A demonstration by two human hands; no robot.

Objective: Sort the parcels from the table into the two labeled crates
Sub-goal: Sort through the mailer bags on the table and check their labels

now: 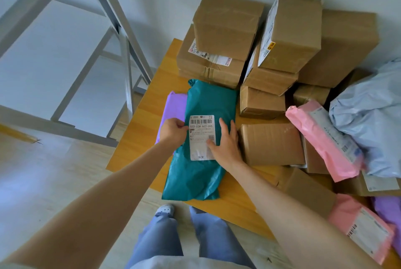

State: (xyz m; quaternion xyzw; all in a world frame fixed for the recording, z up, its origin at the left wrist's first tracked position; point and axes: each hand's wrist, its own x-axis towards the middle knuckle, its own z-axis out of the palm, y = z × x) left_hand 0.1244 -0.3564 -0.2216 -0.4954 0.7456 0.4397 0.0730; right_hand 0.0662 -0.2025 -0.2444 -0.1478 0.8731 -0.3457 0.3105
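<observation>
A teal plastic mailer with a white shipping label lies flat on the wooden table, near its left edge. My left hand pinches the mailer's left edge beside the label. My right hand rests flat on the mailer, thumb on the label's lower right corner. A purple mailer lies partly under the teal one. No crates are in view.
Brown cardboard boxes are stacked at the back and right of the table. Pink mailers, a pale blue bag and another purple mailer are piled at the right. A grey metal rack stands left on the floor.
</observation>
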